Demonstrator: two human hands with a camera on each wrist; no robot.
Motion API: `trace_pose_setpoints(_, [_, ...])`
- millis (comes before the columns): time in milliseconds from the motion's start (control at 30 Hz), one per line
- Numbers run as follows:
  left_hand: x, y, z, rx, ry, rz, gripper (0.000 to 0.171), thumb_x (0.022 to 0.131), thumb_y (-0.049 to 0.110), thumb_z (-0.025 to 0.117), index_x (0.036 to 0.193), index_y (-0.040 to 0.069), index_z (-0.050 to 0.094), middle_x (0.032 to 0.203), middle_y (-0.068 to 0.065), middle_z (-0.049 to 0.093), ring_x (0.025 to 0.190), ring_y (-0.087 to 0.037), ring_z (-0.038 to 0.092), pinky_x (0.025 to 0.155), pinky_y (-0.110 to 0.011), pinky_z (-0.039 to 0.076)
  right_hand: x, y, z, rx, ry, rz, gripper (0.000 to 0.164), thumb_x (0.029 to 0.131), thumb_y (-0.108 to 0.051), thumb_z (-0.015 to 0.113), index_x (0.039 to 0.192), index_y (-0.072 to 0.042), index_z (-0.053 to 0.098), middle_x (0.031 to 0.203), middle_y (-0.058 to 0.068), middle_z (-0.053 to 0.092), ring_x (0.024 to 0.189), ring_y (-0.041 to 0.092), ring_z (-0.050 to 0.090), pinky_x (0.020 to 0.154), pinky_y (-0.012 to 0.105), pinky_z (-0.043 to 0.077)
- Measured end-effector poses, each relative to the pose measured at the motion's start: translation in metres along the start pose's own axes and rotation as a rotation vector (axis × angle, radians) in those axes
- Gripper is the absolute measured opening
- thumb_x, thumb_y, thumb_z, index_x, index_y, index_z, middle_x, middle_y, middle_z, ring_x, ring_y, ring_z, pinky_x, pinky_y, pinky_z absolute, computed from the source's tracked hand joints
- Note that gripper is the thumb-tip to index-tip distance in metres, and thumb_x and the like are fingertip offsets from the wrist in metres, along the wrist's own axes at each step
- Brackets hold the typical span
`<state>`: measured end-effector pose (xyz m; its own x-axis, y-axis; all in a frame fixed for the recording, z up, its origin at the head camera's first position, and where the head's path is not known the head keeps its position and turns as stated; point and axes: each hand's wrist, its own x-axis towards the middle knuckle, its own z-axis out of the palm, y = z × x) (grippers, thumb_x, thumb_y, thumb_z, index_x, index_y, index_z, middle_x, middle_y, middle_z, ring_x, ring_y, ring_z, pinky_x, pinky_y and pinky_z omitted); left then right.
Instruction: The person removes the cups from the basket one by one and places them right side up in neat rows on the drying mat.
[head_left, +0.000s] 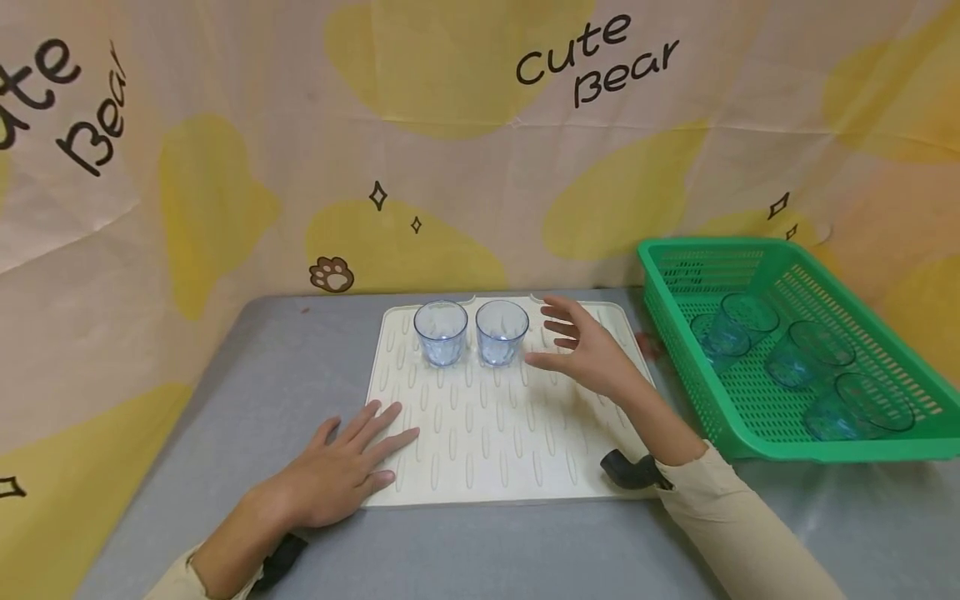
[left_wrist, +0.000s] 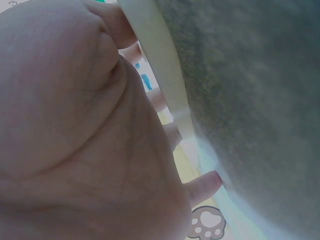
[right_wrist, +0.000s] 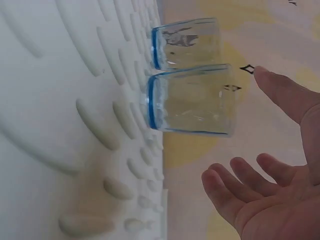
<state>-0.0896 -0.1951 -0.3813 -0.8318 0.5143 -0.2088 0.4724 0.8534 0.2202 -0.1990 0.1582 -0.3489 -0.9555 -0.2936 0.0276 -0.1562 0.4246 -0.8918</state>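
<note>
Two clear bluish glasses stand upright side by side near the back of a white ridged mat (head_left: 480, 450): a left glass (head_left: 441, 337) and a right glass (head_left: 501, 337). Just right of the right glass, my right hand (head_left: 588, 350) hovers with thumb and fingers spread apart, holding nothing. In the right wrist view a gap shows between the nearer glass (right_wrist: 192, 102) and that hand (right_wrist: 270, 185). My left hand (head_left: 341, 467) rests with fingers spread on the mat's front left edge; in the left wrist view its palm (left_wrist: 75, 125) fills much of the picture.
A green plastic basket (head_left: 750, 446) stands to the right of the mat with several similar glasses (head_left: 810, 354) in it. The grey table (head_left: 300, 367) runs under everything. A printed cloth (head_left: 465, 167) hangs behind the table.
</note>
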Motion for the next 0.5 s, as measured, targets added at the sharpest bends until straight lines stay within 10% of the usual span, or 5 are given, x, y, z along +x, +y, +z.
trace_pose_setpoints(500, [-0.001,0.000,0.000,-0.015,0.006,0.003,0.053,0.105,0.042,0.044,0.156,0.035,0.031,0.169,-0.002,0.015,0.155,-0.034,0.014,0.111,-0.073,0.018,-0.062,-0.013,-0.044,-0.200,0.061,-0.069,0.078,0.084,-0.036,0.080,0.150,-0.023,0.041,0.152,0.007,0.048,0.136,0.032,0.051,0.107,0.049,0.045])
